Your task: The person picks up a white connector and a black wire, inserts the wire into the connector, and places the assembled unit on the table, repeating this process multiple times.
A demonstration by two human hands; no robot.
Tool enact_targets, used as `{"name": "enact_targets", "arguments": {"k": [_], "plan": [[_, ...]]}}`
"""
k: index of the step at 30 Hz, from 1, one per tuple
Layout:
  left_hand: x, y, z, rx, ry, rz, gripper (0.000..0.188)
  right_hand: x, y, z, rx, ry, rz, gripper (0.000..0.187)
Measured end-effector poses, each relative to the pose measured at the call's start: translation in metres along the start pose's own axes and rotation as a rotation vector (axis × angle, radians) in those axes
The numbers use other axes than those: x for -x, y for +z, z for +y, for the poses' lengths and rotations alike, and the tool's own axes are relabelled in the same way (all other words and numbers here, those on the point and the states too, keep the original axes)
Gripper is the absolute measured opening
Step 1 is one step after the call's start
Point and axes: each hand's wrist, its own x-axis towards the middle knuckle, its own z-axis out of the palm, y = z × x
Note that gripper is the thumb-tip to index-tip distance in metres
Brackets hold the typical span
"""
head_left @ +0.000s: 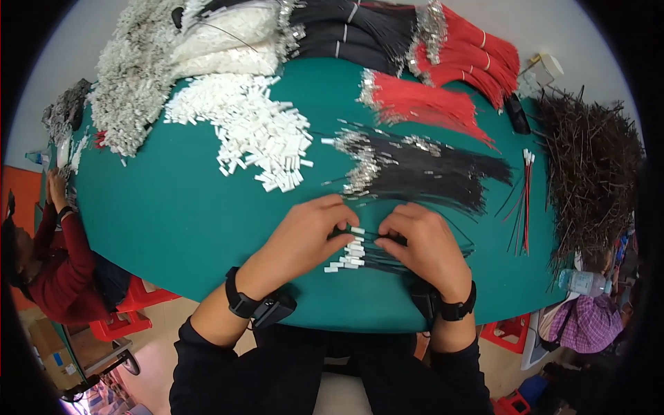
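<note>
My left hand point(319, 225) is closed, thumb and forefinger pinched at a small white plastic sleeve point(357, 230). My right hand point(423, 242) pinches a thin black wire just to the right of it. Below my fingers lies a short column of white-sleeved black wires point(353, 254), their tails running right beneath my right hand. Just beyond both hands spreads a bundle of loose black wires point(429, 173) with shiny metal terminals at its left end. A heap of loose white sleeves point(266, 138) sits farther left. The fingertips partly hide where sleeve and wire meet.
Red wires point(422, 104) and tied black bundles point(346, 31) lie at the far side of the green table point(187, 207). A few white-tipped red and black wires point(527, 200) rest at right, near a dark tangled pile point(588, 173). Another person point(62, 256) sits at left.
</note>
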Motion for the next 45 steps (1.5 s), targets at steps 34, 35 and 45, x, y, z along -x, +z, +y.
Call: {"name": "enact_targets", "arguments": {"k": [34, 35, 45], "plan": [[-0.002, 0.01, 0.002, 0.008, -0.1, 0.071, 0.017, -0.003, 0.007, 0.004, -0.039, 0.022, 0.036, 0.017], [-0.002, 0.01, 0.002, 0.014, -0.099, 0.059, 0.017, -0.003, 0.007, 0.004, -0.037, 0.019, 0.037, 0.017], [-0.013, 0.016, -0.001, -0.087, -0.084, 0.216, 0.013, -0.001, -0.002, 0.006, -0.078, 0.1, 0.078, 0.016]]}}
